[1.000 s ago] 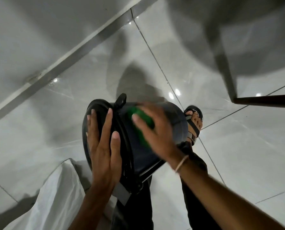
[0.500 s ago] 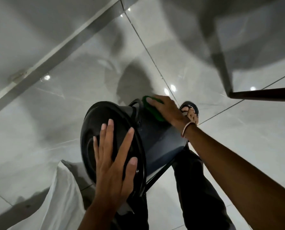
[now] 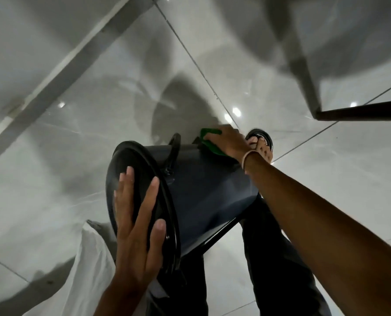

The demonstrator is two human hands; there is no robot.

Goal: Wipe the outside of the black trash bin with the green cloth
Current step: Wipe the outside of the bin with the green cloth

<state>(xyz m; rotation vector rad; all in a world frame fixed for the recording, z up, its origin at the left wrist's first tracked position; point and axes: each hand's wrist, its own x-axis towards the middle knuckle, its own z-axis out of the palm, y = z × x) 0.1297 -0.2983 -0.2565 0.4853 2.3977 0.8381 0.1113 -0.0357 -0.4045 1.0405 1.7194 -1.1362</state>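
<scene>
Glossy tile floor (image 3: 53,156). Bin (image 3: 203,192) tipped on its side btwn the legs, lid (image 3: 130,160) facing left. Left hand (image 3: 137,226) flat, fingers spread on lid. Right hand (image 3: 229,142), arm outstretched, presses cloth (image 3: 209,142) onto bin's far end.

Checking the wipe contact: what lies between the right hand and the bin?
The green cloth, pressed under the right hand against the bin, in the head view.

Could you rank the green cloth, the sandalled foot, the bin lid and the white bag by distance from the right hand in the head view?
From the right hand:
1. Green cloth, under its fingers.
2. Sandalled foot, just beside the wrist.
3. Bin lid, lower left.
4. White bag, bottom left.
</scene>
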